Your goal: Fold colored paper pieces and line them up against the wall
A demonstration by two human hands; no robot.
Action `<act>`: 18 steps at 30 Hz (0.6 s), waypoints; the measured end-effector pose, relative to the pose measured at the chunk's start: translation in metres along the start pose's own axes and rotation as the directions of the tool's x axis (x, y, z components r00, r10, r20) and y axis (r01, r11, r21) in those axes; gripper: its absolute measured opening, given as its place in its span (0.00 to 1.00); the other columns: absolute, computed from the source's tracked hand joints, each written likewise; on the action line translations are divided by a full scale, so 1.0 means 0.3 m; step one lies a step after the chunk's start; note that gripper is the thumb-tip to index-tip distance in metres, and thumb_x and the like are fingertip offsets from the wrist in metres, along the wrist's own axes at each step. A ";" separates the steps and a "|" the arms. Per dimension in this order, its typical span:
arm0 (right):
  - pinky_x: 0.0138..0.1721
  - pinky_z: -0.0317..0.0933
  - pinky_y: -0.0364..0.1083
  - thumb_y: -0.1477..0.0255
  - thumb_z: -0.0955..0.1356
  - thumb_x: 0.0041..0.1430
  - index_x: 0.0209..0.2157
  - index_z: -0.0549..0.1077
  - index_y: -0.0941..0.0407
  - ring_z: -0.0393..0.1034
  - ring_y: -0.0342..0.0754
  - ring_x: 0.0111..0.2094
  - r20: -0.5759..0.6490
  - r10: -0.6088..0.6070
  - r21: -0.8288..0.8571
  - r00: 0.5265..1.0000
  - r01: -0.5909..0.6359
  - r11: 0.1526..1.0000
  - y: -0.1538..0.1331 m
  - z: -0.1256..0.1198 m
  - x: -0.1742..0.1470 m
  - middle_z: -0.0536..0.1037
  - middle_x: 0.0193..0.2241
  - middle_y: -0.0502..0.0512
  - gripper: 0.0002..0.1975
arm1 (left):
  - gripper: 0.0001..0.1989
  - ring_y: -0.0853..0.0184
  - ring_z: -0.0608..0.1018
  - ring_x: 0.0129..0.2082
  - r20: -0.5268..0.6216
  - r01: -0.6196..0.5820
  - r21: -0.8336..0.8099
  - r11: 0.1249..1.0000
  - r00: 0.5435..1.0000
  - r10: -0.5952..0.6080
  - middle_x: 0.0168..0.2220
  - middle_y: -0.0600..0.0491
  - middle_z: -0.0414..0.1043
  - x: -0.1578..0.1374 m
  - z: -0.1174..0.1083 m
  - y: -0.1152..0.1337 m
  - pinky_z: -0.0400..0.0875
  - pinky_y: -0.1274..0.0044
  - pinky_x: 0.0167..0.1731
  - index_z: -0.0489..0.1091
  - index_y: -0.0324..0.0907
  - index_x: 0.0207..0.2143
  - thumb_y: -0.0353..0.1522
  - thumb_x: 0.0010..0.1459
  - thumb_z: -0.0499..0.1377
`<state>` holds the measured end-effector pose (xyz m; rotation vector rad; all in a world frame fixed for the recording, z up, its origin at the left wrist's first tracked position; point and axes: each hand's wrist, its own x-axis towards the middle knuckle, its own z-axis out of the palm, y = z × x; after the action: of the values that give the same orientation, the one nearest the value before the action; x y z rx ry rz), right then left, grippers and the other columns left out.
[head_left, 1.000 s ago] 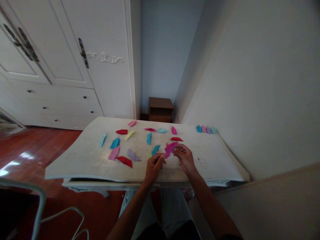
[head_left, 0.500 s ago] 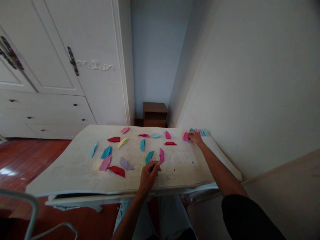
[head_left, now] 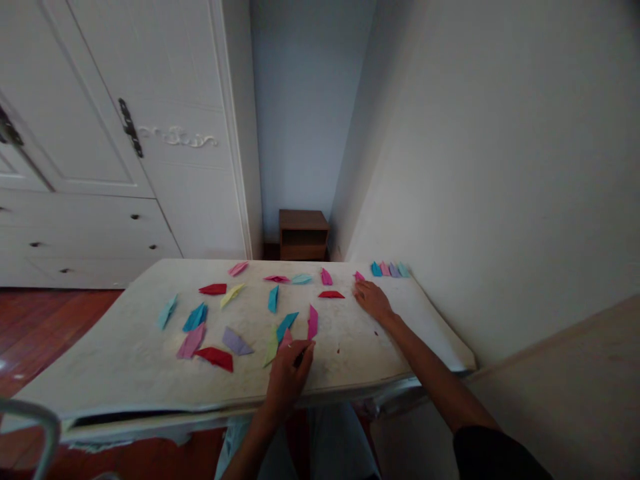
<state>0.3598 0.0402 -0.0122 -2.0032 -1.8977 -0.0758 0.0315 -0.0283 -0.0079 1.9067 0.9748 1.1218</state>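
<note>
Flat, pointed folded paper pieces in several colours lie on a white table [head_left: 150,373]. At the right, my right hand [head_left: 373,301] has its fingers closed over the near end of a magenta folded paper piece [head_left: 359,276], whose tip shows past them. Close to the front edge, my left hand [head_left: 291,370] rests with fingers curled together; whatever they hold, if anything, is hidden. Just beyond it are a pink piece [head_left: 285,339], partly covered, a green piece [head_left: 271,350], a blue piece [head_left: 287,326] and a magenta piece [head_left: 313,323].
A tidy row of folded pieces [head_left: 389,269] stands by the wall at the far right corner. Others, such as a red piece [head_left: 216,358] and a purple piece [head_left: 237,341], are scattered leftward. Behind are a white wardrobe [head_left: 200,193] and a brown nightstand [head_left: 303,235].
My right hand has shifted left and toward me, away from the row, and now covers part of the magenta piece. My left hand stays nearly in place. The view has turned slightly right.
</note>
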 end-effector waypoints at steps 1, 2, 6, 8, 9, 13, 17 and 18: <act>0.59 0.56 0.49 0.70 0.65 0.62 0.48 0.75 0.60 0.66 0.52 0.57 0.007 -0.018 -0.009 1.000 0.018 1.000 0.001 0.010 -0.008 0.75 0.53 0.63 0.15 | 0.14 0.63 0.77 0.31 0.034 -0.078 0.085 0.993 0.997 0.075 0.30 0.49 0.77 -0.008 0.013 0.002 0.70 0.74 0.34 0.76 0.40 0.34 0.36 0.63 0.53; 0.60 0.56 0.50 0.70 0.64 0.63 0.50 0.75 0.61 0.65 0.52 0.58 0.010 -0.027 -0.016 1.000 0.027 0.999 0.005 0.018 -0.011 0.74 0.54 0.64 0.16 | 0.13 0.63 0.78 0.32 0.078 -0.151 0.153 0.977 0.987 0.140 0.31 0.48 0.77 -0.015 0.027 0.006 0.70 0.73 0.35 0.76 0.40 0.35 0.35 0.63 0.52; 0.62 0.53 0.52 0.67 0.61 0.66 0.53 0.72 0.61 0.63 0.53 0.60 0.012 -0.019 -0.038 1.000 0.020 0.999 0.032 0.037 0.014 0.73 0.56 0.65 0.19 | 0.14 0.64 0.77 0.31 0.239 -0.280 0.247 0.928 0.945 0.221 0.29 0.48 0.76 0.002 0.090 0.050 0.70 0.74 0.34 0.76 0.40 0.37 0.32 0.64 0.50; 0.63 0.52 0.52 0.67 0.61 0.66 0.54 0.72 0.62 0.61 0.53 0.61 0.016 -0.009 -0.045 1.000 0.009 0.999 0.040 0.043 0.036 0.71 0.57 0.66 0.20 | 0.13 0.64 0.77 0.32 0.301 -0.267 0.255 0.929 0.935 0.187 0.31 0.49 0.76 0.044 0.124 0.082 0.69 0.74 0.35 0.76 0.41 0.37 0.32 0.64 0.51; 0.63 0.52 0.52 0.67 0.61 0.67 0.54 0.71 0.62 0.61 0.53 0.61 0.020 -0.004 -0.048 1.000 0.005 0.999 0.042 0.047 0.048 0.70 0.58 0.66 0.20 | 0.13 0.64 0.76 0.33 0.331 -0.257 0.262 0.930 0.929 0.163 0.31 0.49 0.76 0.072 0.143 0.098 0.69 0.74 0.35 0.76 0.41 0.37 0.32 0.64 0.51; 0.63 0.51 0.52 0.66 0.61 0.67 0.56 0.69 0.63 0.59 0.54 0.62 0.038 0.016 -0.055 0.999 -0.014 0.998 0.045 0.060 0.092 0.68 0.59 0.68 0.21 | 0.13 0.64 0.77 0.35 0.421 -0.222 0.264 0.938 0.902 0.095 0.32 0.49 0.77 0.181 0.218 0.133 0.67 0.75 0.37 0.76 0.41 0.35 0.31 0.63 0.51; 0.63 0.51 0.51 0.64 0.62 0.66 0.55 0.68 0.66 0.60 0.54 0.62 0.057 0.042 -0.060 0.997 -0.039 0.997 0.066 0.060 0.126 0.69 0.58 0.71 0.23 | 0.13 0.63 0.77 0.37 0.471 -0.195 0.246 0.949 0.880 0.059 0.34 0.48 0.78 0.221 0.265 0.118 0.67 0.75 0.39 0.76 0.41 0.35 0.31 0.63 0.51; 0.63 0.51 0.50 0.64 0.62 0.66 0.55 0.68 0.66 0.60 0.54 0.62 0.058 0.049 -0.061 0.997 -0.046 0.997 0.074 0.058 0.131 0.69 0.58 0.71 0.23 | 0.13 0.63 0.77 0.37 0.479 -0.193 0.242 0.951 0.876 0.055 0.35 0.48 0.78 0.220 0.269 0.111 0.67 0.75 0.40 0.76 0.41 0.36 0.30 0.62 0.51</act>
<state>0.3810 0.0824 -0.0220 -2.1108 -1.9039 -0.0610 0.1353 -0.0024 0.0149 2.3555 0.7719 0.5518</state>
